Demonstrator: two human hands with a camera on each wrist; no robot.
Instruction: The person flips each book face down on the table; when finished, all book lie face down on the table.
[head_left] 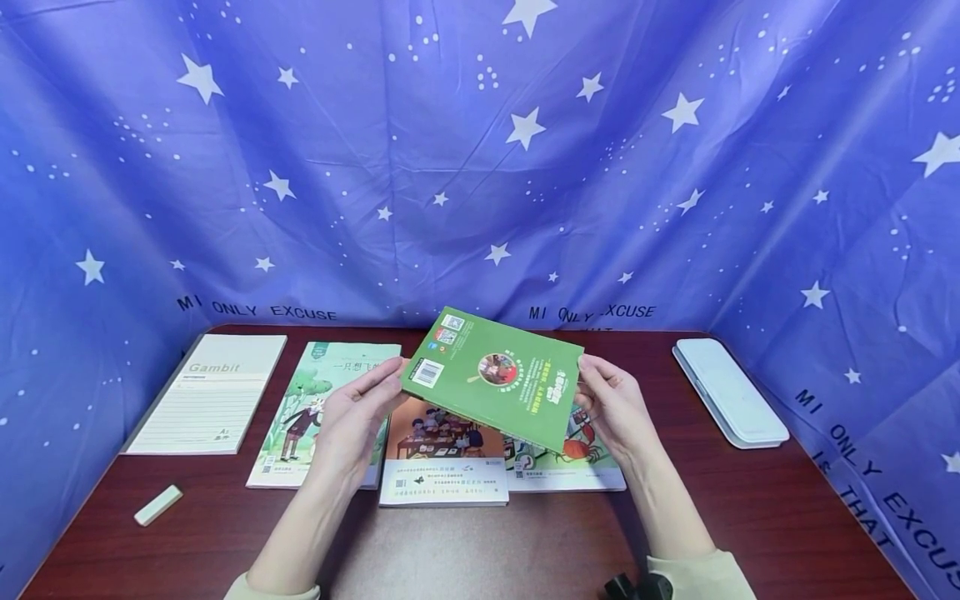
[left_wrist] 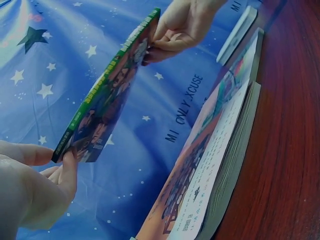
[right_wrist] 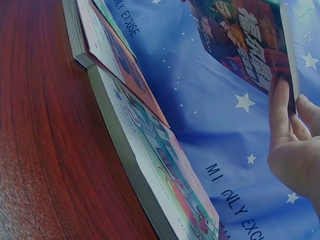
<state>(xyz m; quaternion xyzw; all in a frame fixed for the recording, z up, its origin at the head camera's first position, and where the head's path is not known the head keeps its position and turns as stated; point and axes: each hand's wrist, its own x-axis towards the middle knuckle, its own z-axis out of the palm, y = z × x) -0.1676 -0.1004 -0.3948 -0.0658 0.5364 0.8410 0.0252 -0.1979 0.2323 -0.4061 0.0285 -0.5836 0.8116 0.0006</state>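
Note:
A green book is held in the air above the table, back cover up with its barcode toward the left. My left hand pinches its left edge, thumb on top. My right hand grips its right edge. In the left wrist view the green book shows edge-on between my left hand and the right hand. The right wrist view shows the green book's underside pinched by my right hand. Under it lie three books in a row: a pale green one, an orange one and one with a crab picture.
A lined "Gambit" notepad lies at the table's far left, a pale eraser near the front left. A white pencil case sits at the right. Blue star-printed cloth walls in the dark red table on three sides.

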